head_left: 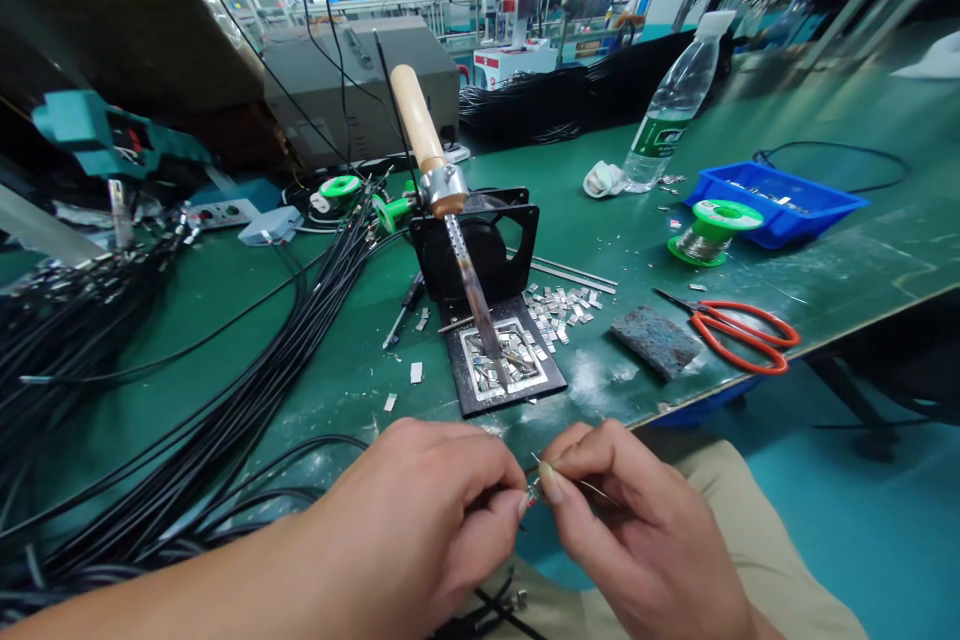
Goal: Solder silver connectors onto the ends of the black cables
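My left hand (457, 510) is closed, thumb and finger pinching a cable end (532, 494) where a bit of red shows; the fingers hide most of it. Close beside it, my right hand (626, 520) pinches a thin silvery solder wire (595, 489) between thumb and forefinger. Just beyond the hands a soldering iron (469, 270) with a wooden handle slants down in its stand. The tip rests over a small tray (469, 370) of little metal pieces. A black fan frame (525, 240) stands behind the iron's shaft.
Black cables (285, 350) spread over the left of the green bench. To the right are loose metal pieces (562, 310), a dark sponge-like block (656, 340), red-handled scissors (742, 330), a solder spool (709, 238), a blue bin (810, 210) and a water bottle (671, 115).
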Available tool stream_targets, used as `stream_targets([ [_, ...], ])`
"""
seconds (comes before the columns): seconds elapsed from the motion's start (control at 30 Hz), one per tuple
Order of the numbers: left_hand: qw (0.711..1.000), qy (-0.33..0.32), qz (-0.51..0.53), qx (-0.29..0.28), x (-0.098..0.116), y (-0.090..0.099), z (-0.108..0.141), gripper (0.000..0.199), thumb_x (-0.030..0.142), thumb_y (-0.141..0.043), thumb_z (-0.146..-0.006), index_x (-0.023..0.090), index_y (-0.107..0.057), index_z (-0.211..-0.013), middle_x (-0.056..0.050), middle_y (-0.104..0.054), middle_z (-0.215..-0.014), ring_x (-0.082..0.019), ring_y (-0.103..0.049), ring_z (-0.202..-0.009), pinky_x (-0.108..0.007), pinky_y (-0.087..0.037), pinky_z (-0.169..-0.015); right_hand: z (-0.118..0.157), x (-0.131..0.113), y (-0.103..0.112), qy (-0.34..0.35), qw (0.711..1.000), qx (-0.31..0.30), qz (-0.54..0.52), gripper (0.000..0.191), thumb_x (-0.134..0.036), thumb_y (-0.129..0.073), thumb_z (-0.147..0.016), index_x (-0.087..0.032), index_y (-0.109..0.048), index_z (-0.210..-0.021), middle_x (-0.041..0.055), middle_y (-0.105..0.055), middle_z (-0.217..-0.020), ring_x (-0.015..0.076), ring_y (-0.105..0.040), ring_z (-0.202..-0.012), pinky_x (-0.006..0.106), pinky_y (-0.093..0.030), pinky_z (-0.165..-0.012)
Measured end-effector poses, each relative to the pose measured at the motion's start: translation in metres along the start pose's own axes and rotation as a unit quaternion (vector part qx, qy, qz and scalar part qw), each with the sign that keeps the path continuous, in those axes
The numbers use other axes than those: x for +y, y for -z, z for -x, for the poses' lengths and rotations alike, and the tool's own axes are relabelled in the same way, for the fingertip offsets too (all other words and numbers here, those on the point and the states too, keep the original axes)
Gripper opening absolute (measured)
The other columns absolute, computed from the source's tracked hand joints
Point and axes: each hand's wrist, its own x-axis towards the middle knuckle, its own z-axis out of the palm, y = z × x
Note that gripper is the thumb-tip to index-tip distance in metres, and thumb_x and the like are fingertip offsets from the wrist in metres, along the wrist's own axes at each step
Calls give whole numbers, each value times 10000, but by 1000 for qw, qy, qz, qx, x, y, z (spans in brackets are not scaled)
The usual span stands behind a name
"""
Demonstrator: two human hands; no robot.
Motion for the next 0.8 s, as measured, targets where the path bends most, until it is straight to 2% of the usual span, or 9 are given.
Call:
stream_targets([
  [0.33,989,-84,-106,61,2,-5,4,166,100,-567,-879,164,-599,-729,47,-615,-698,-76,-551,-620,-202,-392,-605,-1,-4,1,-13,1000,-8,-2,167,-115,-527,-946,-181,-498,-795,-7,-580,-716,66,-563,-623,141,-501,-569],
  [0.5,976,-133,-141,101,0,-7,4,225,99,-529,-884,162,-545,-669,46,-557,-639,-78,-491,-571,-224,-357,-555,2,-5,0,-17,1000,-4,-15,177,-116,-528,-948,-182,-492,-788,-7,-573,-706,72,-563,-620,150,-503,-568],
  [0.8,984,-124,-92,92,-1,-9,1,226,95,-515,-894,149,-578,-683,48,-510,-625,-60,-443,-572,-187,-348,-561,5,-3,0,-16,1000,-5,-22,160,-115,-527,-961,-191,-497,-823,-17,-583,-738,69,-585,-654,151,-519,-598],
])
